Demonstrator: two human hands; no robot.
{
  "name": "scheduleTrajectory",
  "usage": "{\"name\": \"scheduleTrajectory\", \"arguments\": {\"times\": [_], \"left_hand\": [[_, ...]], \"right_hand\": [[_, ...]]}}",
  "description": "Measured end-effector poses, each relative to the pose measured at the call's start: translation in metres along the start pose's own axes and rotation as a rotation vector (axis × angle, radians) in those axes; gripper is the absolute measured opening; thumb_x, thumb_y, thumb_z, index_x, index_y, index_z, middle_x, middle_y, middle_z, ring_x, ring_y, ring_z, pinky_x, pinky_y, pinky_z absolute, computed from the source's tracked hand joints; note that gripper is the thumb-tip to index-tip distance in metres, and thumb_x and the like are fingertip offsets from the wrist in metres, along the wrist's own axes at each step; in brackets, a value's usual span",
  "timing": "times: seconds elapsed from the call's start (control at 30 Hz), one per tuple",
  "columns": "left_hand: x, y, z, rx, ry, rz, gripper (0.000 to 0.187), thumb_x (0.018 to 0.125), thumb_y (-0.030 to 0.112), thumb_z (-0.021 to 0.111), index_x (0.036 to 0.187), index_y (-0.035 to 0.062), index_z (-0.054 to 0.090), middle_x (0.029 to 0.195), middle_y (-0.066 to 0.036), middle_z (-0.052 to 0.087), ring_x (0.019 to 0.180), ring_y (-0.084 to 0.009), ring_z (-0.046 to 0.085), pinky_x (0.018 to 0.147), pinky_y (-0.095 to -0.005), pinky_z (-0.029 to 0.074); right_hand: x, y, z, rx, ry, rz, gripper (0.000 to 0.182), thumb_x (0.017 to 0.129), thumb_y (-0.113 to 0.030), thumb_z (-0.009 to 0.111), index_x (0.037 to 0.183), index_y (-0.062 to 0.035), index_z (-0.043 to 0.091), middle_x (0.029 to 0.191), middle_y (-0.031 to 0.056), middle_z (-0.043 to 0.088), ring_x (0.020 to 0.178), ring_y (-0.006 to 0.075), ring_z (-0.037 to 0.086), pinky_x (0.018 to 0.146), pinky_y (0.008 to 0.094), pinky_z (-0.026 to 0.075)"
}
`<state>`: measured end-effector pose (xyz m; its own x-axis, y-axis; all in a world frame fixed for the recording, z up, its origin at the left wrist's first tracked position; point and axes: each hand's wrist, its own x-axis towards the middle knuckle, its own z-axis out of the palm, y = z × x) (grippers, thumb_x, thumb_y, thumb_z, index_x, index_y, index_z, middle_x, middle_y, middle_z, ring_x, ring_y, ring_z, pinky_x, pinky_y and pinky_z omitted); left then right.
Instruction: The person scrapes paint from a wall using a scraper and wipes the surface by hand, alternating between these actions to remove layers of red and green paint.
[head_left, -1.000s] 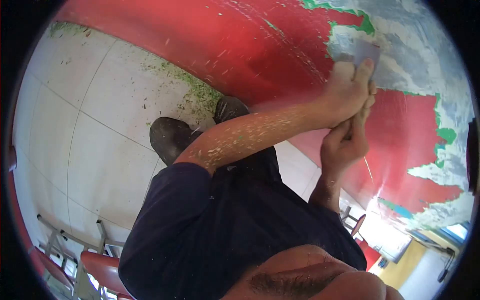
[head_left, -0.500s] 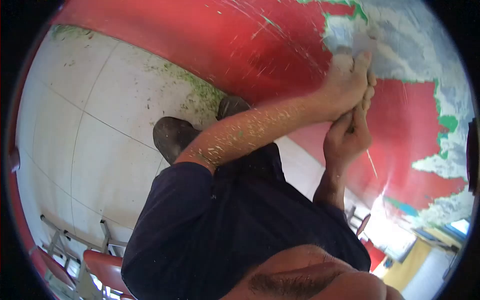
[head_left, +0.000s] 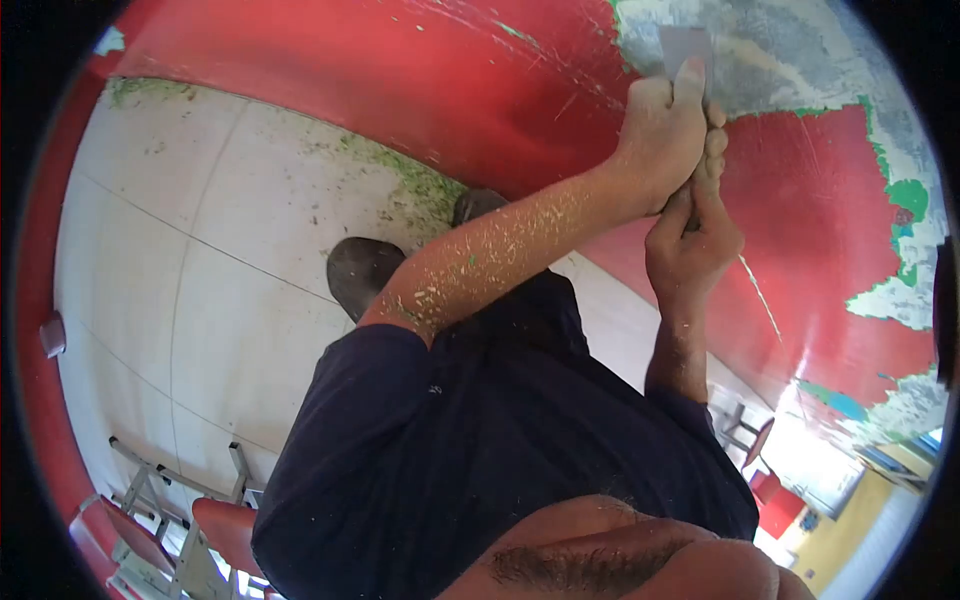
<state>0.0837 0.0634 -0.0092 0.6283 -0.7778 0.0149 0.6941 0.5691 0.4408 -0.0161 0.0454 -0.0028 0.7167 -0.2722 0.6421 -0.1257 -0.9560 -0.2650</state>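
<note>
My left hand (head_left: pixel 662 140) is closed round a flat-bladed scraper (head_left: pixel 684 48), its thumb lying along the blade. Against it, just below, my right hand (head_left: pixel 693 250) is closed at the tool's handle end; the handle itself is mostly hidden by fingers. The grey blade lies over a bare, patchy grey area (head_left: pixel 770 65) of the wall. Red paint (head_left: pixel 800 200) with ragged green edges borders that area. Pale flakes stick to my left forearm.
Green and pale scrapings (head_left: pixel 425 185) lie on the tiled floor (head_left: pixel 260 200) along the wall's foot, near my dark shoes (head_left: pixel 362 275). Red-seated stools (head_left: pixel 225 530) with metal legs stand at the lower left. Another stool (head_left: pixel 760 440) is at the lower right.
Both hands and the scraper have shifted slightly up and left in view. More of the blade shows now. The whole view has also shifted a little.
</note>
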Motion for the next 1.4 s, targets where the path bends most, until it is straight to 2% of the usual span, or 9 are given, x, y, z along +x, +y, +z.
{"name": "scheduleTrajectory", "arguments": {"times": [0.4, 0.53, 0.67, 0.7, 0.83, 0.97, 1.1, 1.2, 1.4], "left_hand": [[0.022, 0.018, -0.003, 0.128, 0.026, 0.21, 0.047, 0.1, 0.041, 0.034, 0.072, 0.0055, 0.045, 0.052, -0.007, 0.046, 0.04, -0.0185, 0.047, 0.038, -0.0329, 0.042], [0.009, 0.018, -0.012, 0.139, 0.033, 0.16, 0.044, 0.1, 0.037, 0.033, 0.074, 0.0045, 0.05, 0.054, -0.008, 0.052, 0.043, -0.021, 0.051, 0.044, -0.0337, 0.047], [0.027, 0.01, -0.075, 0.904, 0.213, 1.146, 0.038, 0.098, 0.031, 0.042, 0.096, -0.0036, 0.058, 0.08, -0.016, 0.064, 0.069, -0.0247, 0.061, 0.065, -0.0328, 0.05], [0.033, 0.026, -0.08, 1.22, 0.303, 1.634, 0.038, 0.093, 0.03, 0.05, 0.109, -0.0034, 0.056, 0.11, -0.021, 0.059, 0.1, -0.0309, 0.056, 0.086, -0.0456, 0.043], [0.045, 0.021, -0.1, 2.116, -0.084, 1.431, 0.065, 0.084, 0.032, 0.052, 0.134, -0.0065, 0.038, 0.137, -0.029, 0.037, 0.128, -0.0434, 0.033, 0.107, -0.0604, 0.017], [0.069, 0.044, -0.11, 1.507, 0.482, 1.261, 0.084, 0.084, 0.03, 0.049, 0.14, -0.0171, 0.009, 0.148, -0.037, 0.006, 0.139, -0.0493, 0.004, 0.11, -0.0597, 0.001], [0.047, -0.012, -0.096, 1.867, 0.321, 1.281, 0.067, 0.087, 0.026, 0.049, 0.137, -0.0129, 0.028, 0.145, -0.035, 0.023, 0.137, -0.0473, 0.019, 0.111, -0.0567, 0.012], [0.018, -0.03, -0.124, 2.104, -0.366, 1.352, 0.053, 0.091, 0.031, 0.051, 0.128, -0.0072, 0.045, 0.135, -0.028, 0.043, 0.127, -0.0404, 0.042, 0.105, -0.0532, 0.031], [-0.031, -0.014, -0.083, 0.47, -0.077, 0.318, 0.035, 0.098, 0.026, 0.046, 0.111, -0.0032, 0.061, 0.108, -0.014, 0.063, 0.1, -0.0192, 0.062, 0.085, -0.0397, 0.052]], "right_hand": [[0.018, 0.006, 0.014, 0.005, 0.018, 0.013, 0.031, 0.081, 0.002, 0.054, 0.11, -0.0018, 0.064, 0.077, 0.0232, 0.061, 0.062, 0.0304, 0.063, 0.057, 0.0344, 0.047], [0.011, 0.023, 0.02, 0.082, 0.021, -0.024, 0.038, 0.085, 0.001, 0.052, 0.123, -0.0049, 0.06, 0.073, 0.015, 0.062, 0.059, 0.0166, 0.058, 0.055, 0.0297, 0.045], [-0.035, 0.034, -0.012, 0.193, 0.105, 0.115, 0.038, 0.087, 0.0, 0.053, 0.124, -0.0038, 0.059, 0.073, 0.011, 0.064, 0.06, 0.0149, 0.059, 0.056, 0.0283, 0.046], [-0.045, 0.043, -0.015, 0.211, 0.128, 0.14, 0.038, 0.087, 0.0, 0.054, 0.125, -0.0032, 0.059, 0.075, 0.0109, 0.064, 0.061, 0.0153, 0.06, 0.057, 0.0283, 0.047], [-0.075, 0.075, -0.027, 0.255, 0.095, 0.239, 0.042, 0.087, 0.0, 0.054, 0.129, -0.0011, 0.054, 0.077, 0.0071, 0.065, 0.063, 0.0113, 0.057, 0.062, 0.0255, 0.049], [-0.079, 0.096, -0.023, 0.317, 0.145, 0.223, 0.043, 0.087, -0.001, 0.054, 0.13, -0.0021, 0.054, 0.078, 0.0065, 0.065, 0.063, 0.0118, 0.058, 0.064, 0.0252, 0.049], [-0.091, 0.116, 0.003, 0.502, 0.061, 0.257, 0.044, 0.085, -0.001, 0.055, 0.129, -0.0027, 0.055, 0.084, 0.0093, 0.069, 0.066, 0.0146, 0.062, 0.065, 0.0278, 0.05], [-0.087, 0.123, 0.011, 0.558, -0.049, 0.037, 0.044, 0.085, 0.002, 0.051, 0.129, 0.001, 0.054, 0.079, 0.0069, 0.063, 0.064, 0.0123, 0.058, 0.061, 0.0263, 0.047], [-0.09, 0.139, 0.022, 0.805, -0.203, -0.025, 0.041, 0.086, 0.004, 0.049, 0.126, 0.0046, 0.055, 0.067, 0.0019, 0.056, 0.056, 0.0074, 0.05, 0.053, 0.0225, 0.043]]}}
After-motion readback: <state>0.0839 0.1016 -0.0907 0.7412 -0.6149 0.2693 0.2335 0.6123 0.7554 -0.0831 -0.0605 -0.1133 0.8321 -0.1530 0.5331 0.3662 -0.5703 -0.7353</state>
